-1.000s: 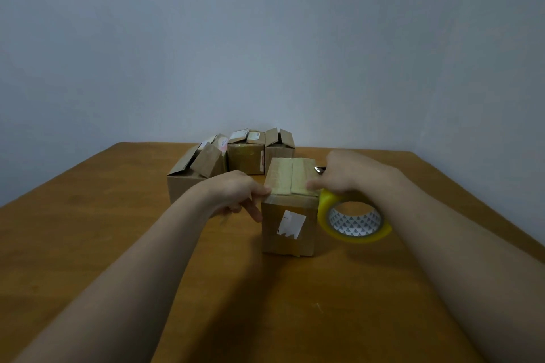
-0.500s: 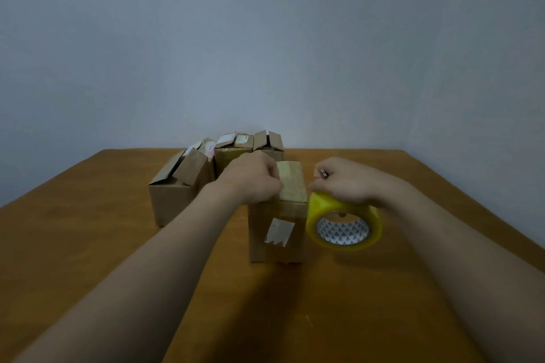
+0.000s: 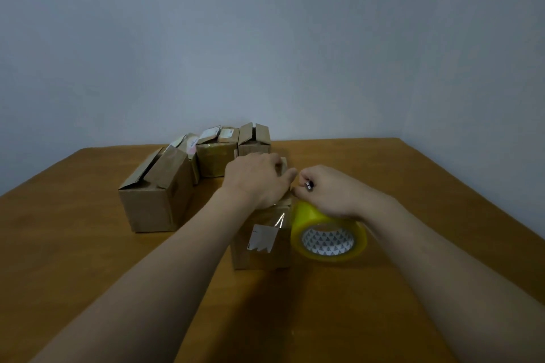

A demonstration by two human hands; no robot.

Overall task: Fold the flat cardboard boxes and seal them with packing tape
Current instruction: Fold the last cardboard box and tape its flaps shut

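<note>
Across the lower half of the view spreads a brown wooden surface, set against a plain grey wall. At its back left stands a large brown cardboard box with its top flaps raised. Just behind it is a huddle of smaller brown cardboard boxes, also with loose flaps.

Nearer and at the centre stands a small upright brown cardboard box. Touching its right side is a yellow roll of packing tape, on edge with its patterned core facing the camera.

The left hand lies palm-down on the small box's top, its fingers loosely extended and pressing there. The right hand sits over the roll with curled fingers gripping it.

A torn white paper label is stuck on the small box's front. A glint of clear tape shows beside it. Between the right fingertips is a tiny dark-and-silver object, too small to identify.
</note>
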